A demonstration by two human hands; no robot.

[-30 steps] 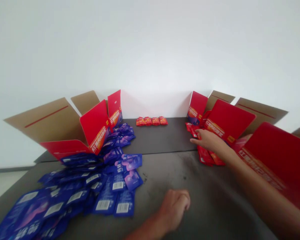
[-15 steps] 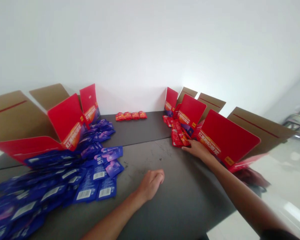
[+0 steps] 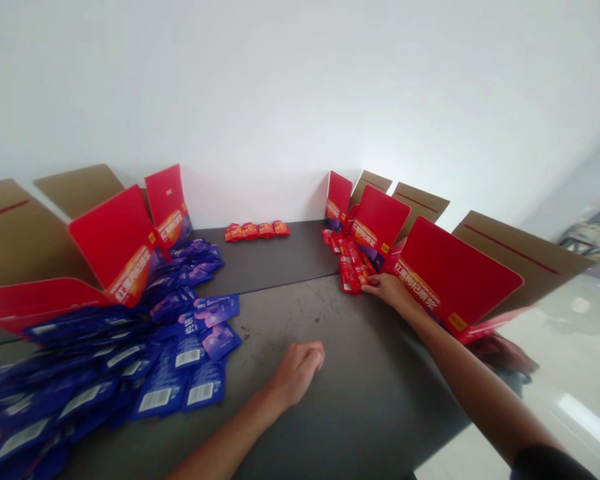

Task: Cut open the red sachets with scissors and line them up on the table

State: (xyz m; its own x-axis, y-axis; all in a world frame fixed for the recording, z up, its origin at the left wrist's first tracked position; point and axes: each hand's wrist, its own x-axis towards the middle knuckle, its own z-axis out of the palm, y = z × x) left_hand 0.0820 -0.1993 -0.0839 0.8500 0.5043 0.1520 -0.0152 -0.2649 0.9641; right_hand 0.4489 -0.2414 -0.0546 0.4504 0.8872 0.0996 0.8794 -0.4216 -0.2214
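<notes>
My left hand rests on the dark table as a loose fist, with nothing showing in it. At the right, my right hand reaches to the near end of a row of red sachets. Its fingertips close on the edge of a sachet there, partly hidden by the hand. Beside that arm stands an open red carton with printed flaps. A large heap of blue sachets spreads to the left of my left hand, several showing white barcode labels.
More open cartons stand along the right edge, including a red one, and at the left another carton rises behind the blue heap. Several red sachets lie in a short row by the white wall. A seam crosses the table.
The view has turned slightly, so the left cartons and blue sachets sit further left. My right fingers have closed at the near red sachets. My left hand keeps its fist.
</notes>
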